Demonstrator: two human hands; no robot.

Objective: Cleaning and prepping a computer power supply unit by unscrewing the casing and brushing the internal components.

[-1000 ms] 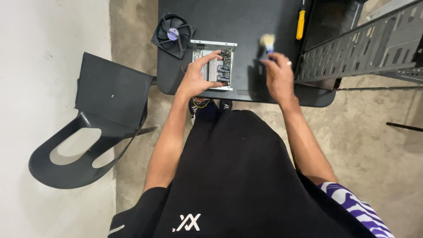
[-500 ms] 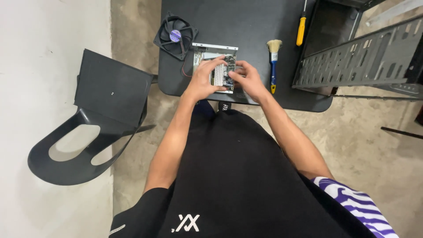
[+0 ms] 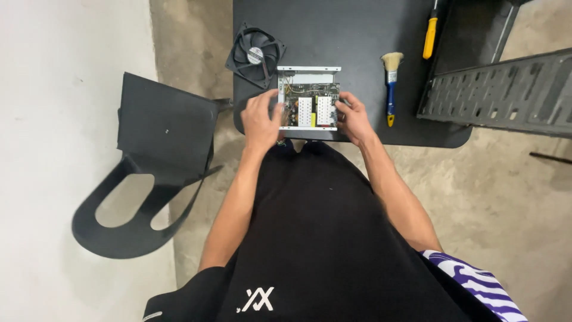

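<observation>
An opened power supply unit (image 3: 308, 98), a silver metal tray with its circuit board, pale heat sinks and a yellow part facing up, lies flat near the front edge of the black surface (image 3: 357, 36), just ahead of the person's lap. It is close to square, with its slightly longer axis running away from the person; the folded metal lip forms the far end, and the open face points straight up at the camera.

The left hand (image 3: 260, 118) grips the unit's left edge, fingers curled against the side wall with the thumb near the board. The right hand (image 3: 355, 118) holds the right edge the same way, fingers wrapped on the wall. Both are closed on the unit, one on each side.

Just beyond the left corner of the unit lies a black case fan (image 3: 255, 56), partly overhanging the surface's edge. To the right, apart from the unit, lies a blue-handled brush (image 3: 390, 86) with bristles pointing away, and farther off a yellow-handled screwdriver (image 3: 430, 37).

A dark perforated metal panel (image 3: 497, 92) leans at the right. A black chair (image 3: 156, 161) stands at the left beside a white wall (image 3: 59, 89). The floor (image 3: 506, 197) is bare concrete.
</observation>
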